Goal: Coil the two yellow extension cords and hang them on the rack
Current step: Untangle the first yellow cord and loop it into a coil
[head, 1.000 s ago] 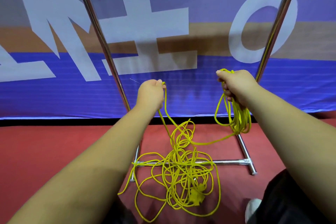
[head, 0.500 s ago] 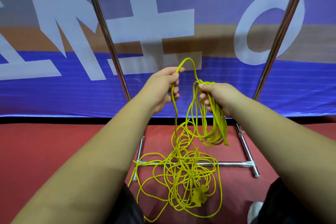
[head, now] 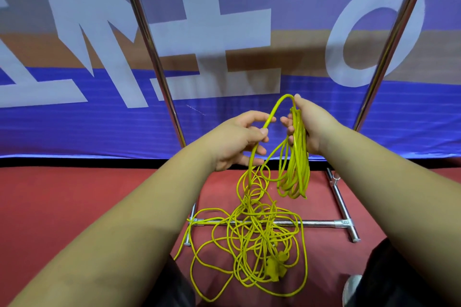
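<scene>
My right hand (head: 309,127) grips a bundle of yellow cord loops (head: 295,169) that hangs down to just above the floor. My left hand (head: 239,142) pinches a single strand of the same yellow cord, which arches up into my right hand. Below my hands the loose part of the cord (head: 252,244) lies in a tangle on the red floor, across the rack's base bar, with a yellow plug (head: 275,269) at its near side. The metal rack (head: 324,223) stands in front of me; its two uprights rise left and right of my hands. Its top is out of view.
A blue banner (head: 74,117) with large white letters hangs close behind the rack. The floor (head: 62,202) is red. My dark trouser legs and a shoe tip (head: 351,286) show at the bottom edge, near the rack's right foot (head: 354,237).
My hands were apart and have come together. The left hand brought a fresh loop of cord across to the right hand, and the hanging bundle swung toward the centre.
</scene>
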Demonstrator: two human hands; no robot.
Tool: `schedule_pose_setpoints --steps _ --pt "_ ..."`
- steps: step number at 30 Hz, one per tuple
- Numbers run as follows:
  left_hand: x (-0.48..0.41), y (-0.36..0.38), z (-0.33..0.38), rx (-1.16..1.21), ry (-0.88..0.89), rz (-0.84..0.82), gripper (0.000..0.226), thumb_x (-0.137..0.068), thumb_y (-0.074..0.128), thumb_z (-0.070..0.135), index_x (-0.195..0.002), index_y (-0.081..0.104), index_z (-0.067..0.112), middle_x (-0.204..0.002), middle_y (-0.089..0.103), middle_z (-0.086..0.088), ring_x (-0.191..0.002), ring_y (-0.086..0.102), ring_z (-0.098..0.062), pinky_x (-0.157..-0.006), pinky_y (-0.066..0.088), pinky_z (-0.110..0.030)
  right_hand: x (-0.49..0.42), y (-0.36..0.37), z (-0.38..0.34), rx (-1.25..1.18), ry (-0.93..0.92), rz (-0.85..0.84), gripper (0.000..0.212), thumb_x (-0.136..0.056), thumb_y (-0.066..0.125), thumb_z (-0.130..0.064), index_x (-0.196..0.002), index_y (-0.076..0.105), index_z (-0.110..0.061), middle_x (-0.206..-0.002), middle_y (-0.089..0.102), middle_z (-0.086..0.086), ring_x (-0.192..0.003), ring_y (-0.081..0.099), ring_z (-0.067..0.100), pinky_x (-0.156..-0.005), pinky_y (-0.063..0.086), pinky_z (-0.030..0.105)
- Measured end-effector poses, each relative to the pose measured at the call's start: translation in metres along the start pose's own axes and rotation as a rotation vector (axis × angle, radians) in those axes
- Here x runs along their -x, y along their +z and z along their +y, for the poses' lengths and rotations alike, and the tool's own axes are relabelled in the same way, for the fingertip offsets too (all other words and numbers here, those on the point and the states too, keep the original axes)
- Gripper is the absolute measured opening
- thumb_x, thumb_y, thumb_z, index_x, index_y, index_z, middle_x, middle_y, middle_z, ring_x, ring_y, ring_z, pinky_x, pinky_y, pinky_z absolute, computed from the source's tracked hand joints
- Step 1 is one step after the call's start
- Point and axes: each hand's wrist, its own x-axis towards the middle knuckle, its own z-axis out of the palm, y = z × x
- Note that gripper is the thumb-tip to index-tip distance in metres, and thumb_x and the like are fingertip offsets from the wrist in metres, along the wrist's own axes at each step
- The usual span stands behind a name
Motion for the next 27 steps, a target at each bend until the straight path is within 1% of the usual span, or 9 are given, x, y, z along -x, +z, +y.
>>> schedule_pose_setpoints --steps 3,5,9,13,17,20,22,25,27 --pt "-0.001 0.006 -0.004 0.048 -0.025 0.044 0.028 -0.104 0.058 0.015 -0.129 0.064 0.027 -0.097 0.058 -0.006 -0.075 0.063 -0.018 -0.078 0.063 -0.046 0.002 -0.001 -0.003 -0.014 0.025 -0.003 0.048 -0.104 0.054 -0.061 -0.103 0.058 -0.013 -0.088 0.076 0.002 -0.042 0.051 0.011 -0.053 0.044 0.027" --pt "-0.003 0.01 -0.005 0.094 -0.039 0.094 0.028 -0.105 0.057 0.014 -0.129 0.063 0.026 -0.097 0.058 -0.007 -0.076 0.064 -0.021 -0.077 0.063 -0.048 0.003 -0.001 -0.004 -0.004 0.032 -0.01 0.04 -0.105 0.056 -0.053 -0.107 0.058 -0.013 -0.091 0.077 0.002 -0.042 0.053 0.011 -0.052 0.045 0.027" --pt "-0.011 0.015 -0.01 0.299 -0.121 0.279 0.028 -0.107 0.051 0.013 -0.132 0.058 0.025 -0.096 0.054 -0.006 -0.077 0.065 -0.022 -0.074 0.064 -0.053 0.006 -0.002 -0.004 0.048 0.034 -0.067 0.023 -0.107 0.053 -0.035 -0.112 0.056 -0.013 -0.095 0.081 0.006 -0.046 0.059 0.013 -0.051 0.046 0.026" --pt "-0.013 0.014 -0.011 0.439 -0.142 0.367 0.032 -0.107 0.048 0.009 -0.136 0.051 0.023 -0.096 0.053 -0.006 -0.081 0.064 -0.024 -0.074 0.062 -0.054 0.009 -0.004 -0.004 0.108 0.026 -0.096 0.014 -0.107 0.05 -0.025 -0.11 0.057 -0.014 -0.093 0.083 0.004 -0.047 0.063 0.012 -0.047 0.048 0.022" --pt "-0.01 0.011 -0.008 0.403 -0.118 0.318 0.036 -0.106 0.052 0.009 -0.138 0.055 0.025 -0.098 0.055 -0.006 -0.085 0.063 -0.023 -0.078 0.063 -0.056 0.007 -0.005 -0.003 0.138 0.012 -0.103 0.019 -0.108 0.051 -0.027 -0.119 0.059 -0.014 -0.098 0.083 0.004 -0.053 0.069 0.012 -0.047 0.051 0.023" --pt "-0.006 0.016 -0.006 0.299 -0.079 0.248 0.034 -0.105 0.056 0.013 -0.135 0.059 0.029 -0.097 0.057 -0.006 -0.083 0.063 -0.022 -0.081 0.062 -0.057 0.006 -0.003 -0.001 0.17 0.011 -0.103 0.02 -0.109 0.051 -0.031 -0.118 0.06 -0.015 -0.096 0.083 0.002 -0.058 0.072 0.011 -0.052 0.052 0.026" --pt "-0.002 0.022 -0.006 0.235 -0.053 0.192 0.033 -0.104 0.058 0.013 -0.133 0.06 0.03 -0.099 0.057 -0.007 -0.08 0.063 -0.022 -0.08 0.063 -0.057 0.007 -0.001 -0.001 0.166 0.009 -0.096 0.027 -0.109 0.052 -0.039 -0.115 0.061 -0.015 -0.092 0.083 0.002 -0.057 0.072 0.011 -0.056 0.052 0.029" --pt "0.003 0.028 -0.009 0.106 -0.014 0.093 0.03 -0.104 0.059 0.014 -0.129 0.063 0.031 -0.099 0.058 -0.008 -0.078 0.064 -0.02 -0.081 0.063 -0.057 0.007 -0.001 -0.003 0.14 -0.004 -0.08 0.046 -0.107 0.051 -0.058 -0.111 0.062 -0.014 -0.078 0.081 -0.001 -0.057 0.072 0.012 -0.061 0.053 0.029" --pt "0.006 0.03 -0.011 0.044 0.011 0.036 0.03 -0.104 0.06 0.015 -0.129 0.063 0.031 -0.098 0.056 -0.008 -0.076 0.065 -0.018 -0.081 0.063 -0.056 0.008 -0.002 -0.005 0.129 -0.026 -0.078 0.049 -0.105 0.053 -0.062 -0.112 0.064 -0.015 -0.077 0.08 -0.001 -0.058 0.074 0.012 -0.065 0.053 0.032"
